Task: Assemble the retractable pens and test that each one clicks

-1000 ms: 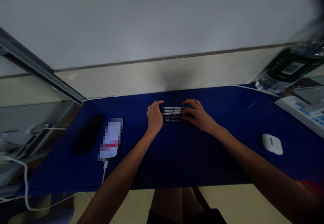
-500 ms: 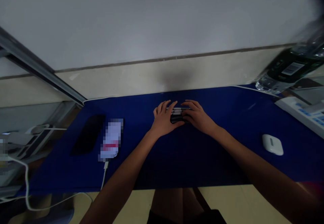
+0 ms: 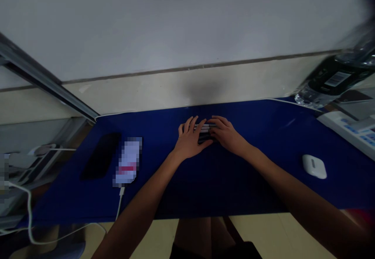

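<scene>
Several pens [image 3: 204, 130] with white and dark barrels lie side by side across the blue table, between my two hands. My left hand [image 3: 190, 140] bends over their left ends, its thumb on the near side and its index finger on the far side of the bundle. From the other end, my right hand [image 3: 227, 134] closes curled fingers on the pens. The palms and fingers hide both ends of the pens, and the lower dark ones are hard to make out.
On the blue table [image 3: 222, 184] a lit phone [image 3: 129, 161] on a white cable lies left, beside a dark flat object [image 3: 102, 155]. A white earbud case [image 3: 314, 166] lies right. Farther right are a plastic bottle [image 3: 328, 77] and a white device with blue keys [image 3: 351, 134]. A wall [image 3: 181, 24] stands behind.
My right hand has shifted very slightly left, and its fingers are a little more drawn in on the pens. My left hand stays almost where it was.
</scene>
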`<action>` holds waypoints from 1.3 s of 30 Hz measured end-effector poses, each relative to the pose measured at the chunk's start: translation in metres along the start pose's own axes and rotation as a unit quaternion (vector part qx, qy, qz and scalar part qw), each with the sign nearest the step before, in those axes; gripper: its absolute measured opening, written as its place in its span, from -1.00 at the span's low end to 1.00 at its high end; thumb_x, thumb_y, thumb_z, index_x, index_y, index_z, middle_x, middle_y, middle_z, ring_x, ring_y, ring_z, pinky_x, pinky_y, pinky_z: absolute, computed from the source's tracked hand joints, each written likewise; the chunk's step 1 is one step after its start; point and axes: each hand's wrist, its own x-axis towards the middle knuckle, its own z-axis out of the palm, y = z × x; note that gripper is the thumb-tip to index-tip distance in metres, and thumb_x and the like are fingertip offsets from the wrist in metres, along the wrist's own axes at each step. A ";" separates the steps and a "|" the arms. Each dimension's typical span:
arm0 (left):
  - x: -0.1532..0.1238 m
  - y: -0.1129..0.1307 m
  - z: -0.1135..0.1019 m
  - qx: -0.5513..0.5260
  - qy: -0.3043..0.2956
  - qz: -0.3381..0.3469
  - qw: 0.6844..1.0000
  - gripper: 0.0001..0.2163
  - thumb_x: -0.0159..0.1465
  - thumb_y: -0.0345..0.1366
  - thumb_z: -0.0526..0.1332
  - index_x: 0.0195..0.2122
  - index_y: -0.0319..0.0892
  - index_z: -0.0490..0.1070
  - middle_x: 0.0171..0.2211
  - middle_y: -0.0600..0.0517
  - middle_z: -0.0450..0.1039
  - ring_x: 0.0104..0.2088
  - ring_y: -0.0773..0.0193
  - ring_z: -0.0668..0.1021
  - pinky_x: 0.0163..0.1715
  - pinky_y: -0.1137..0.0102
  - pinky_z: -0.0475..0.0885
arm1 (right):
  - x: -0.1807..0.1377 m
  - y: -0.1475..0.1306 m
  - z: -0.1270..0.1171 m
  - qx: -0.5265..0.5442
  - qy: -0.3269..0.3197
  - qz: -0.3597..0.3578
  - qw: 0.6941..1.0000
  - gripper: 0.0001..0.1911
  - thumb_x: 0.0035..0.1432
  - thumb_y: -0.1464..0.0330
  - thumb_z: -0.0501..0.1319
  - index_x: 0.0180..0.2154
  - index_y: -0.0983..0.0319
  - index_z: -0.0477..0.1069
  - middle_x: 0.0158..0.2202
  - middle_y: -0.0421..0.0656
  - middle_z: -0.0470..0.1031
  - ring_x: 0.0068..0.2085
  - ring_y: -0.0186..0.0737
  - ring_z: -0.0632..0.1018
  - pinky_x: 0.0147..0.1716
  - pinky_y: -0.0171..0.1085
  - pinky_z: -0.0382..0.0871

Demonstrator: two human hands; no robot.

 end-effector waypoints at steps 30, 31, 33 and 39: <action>0.000 0.001 -0.001 -0.008 -0.013 0.000 1.000 -0.30 0.27 0.24 -0.05 0.35 0.02 -0.02 0.38 -0.09 -0.11 0.35 -0.09 -0.06 0.22 -0.09 -0.09 | -0.002 -0.001 -0.015 -0.029 0.011 -0.025 0.999 -0.87 0.25 0.43 0.17 -0.24 0.21 0.50 0.16 0.00 0.33 0.26 0.07 0.22 0.08 0.11 0.29; 0.000 0.001 -0.001 -0.010 -0.013 0.001 1.000 -0.30 0.27 0.24 -0.05 0.35 0.02 -0.02 0.38 -0.09 -0.11 0.35 -0.09 -0.06 0.22 -0.10 -0.09 | -0.002 0.000 -0.016 -0.031 0.011 -0.026 0.999 -0.88 0.25 0.43 0.17 -0.25 0.22 0.50 0.16 0.01 0.33 0.26 0.07 0.22 0.09 0.11 0.29; 0.000 0.001 -0.001 -0.011 -0.013 0.000 1.000 -0.30 0.27 0.25 -0.06 0.35 0.03 -0.02 0.38 -0.09 -0.12 0.35 -0.08 -0.06 0.22 -0.10 -0.09 | -0.002 0.002 -0.018 -0.032 0.008 -0.031 0.999 -0.88 0.24 0.42 0.18 -0.25 0.22 0.50 0.16 0.01 0.32 0.26 0.08 0.22 0.11 0.12 0.27; -0.001 0.001 -0.001 -0.015 -0.006 -0.003 1.000 -0.31 0.27 0.24 -0.05 0.34 0.03 0.00 0.37 -0.09 -0.10 0.35 -0.09 -0.05 0.22 -0.11 -0.08 | -0.002 0.006 -0.016 -0.013 0.004 -0.031 0.999 -0.87 0.24 0.44 0.17 -0.24 0.21 0.51 0.17 -0.02 0.32 0.26 0.06 0.22 0.12 0.12 0.27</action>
